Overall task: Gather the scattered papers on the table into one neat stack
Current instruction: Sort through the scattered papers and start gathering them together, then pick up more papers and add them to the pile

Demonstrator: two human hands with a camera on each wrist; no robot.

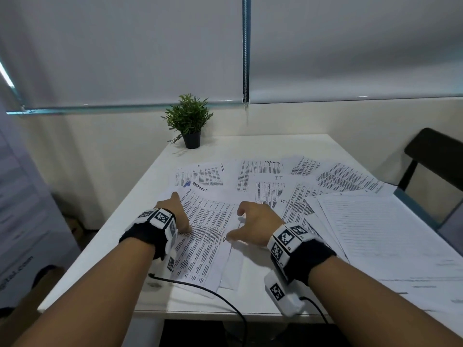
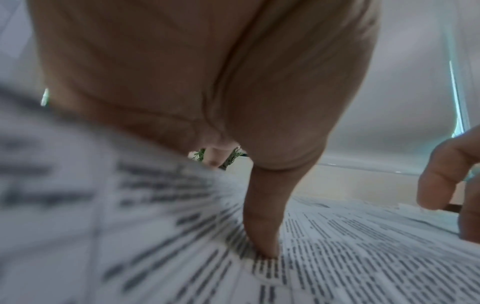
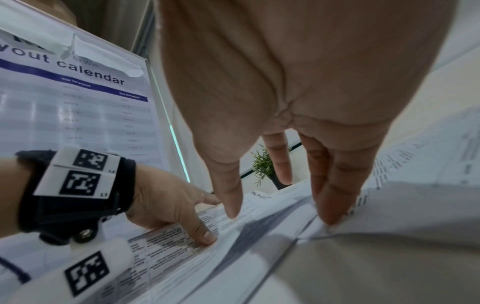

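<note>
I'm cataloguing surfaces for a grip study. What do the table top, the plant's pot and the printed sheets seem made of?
Table top: smooth white laminate, probably; faint sheen.
Plant pot: matte black, likely plastic.
Printed sheets: thin matte office paper, edges curling and overlapping.

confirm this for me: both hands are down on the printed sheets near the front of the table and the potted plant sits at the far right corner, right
Not quite. In the head view the potted plant sits at the far left corner of the table. The rest holds: left hand and right hand are down on the printed sheets.
</note>
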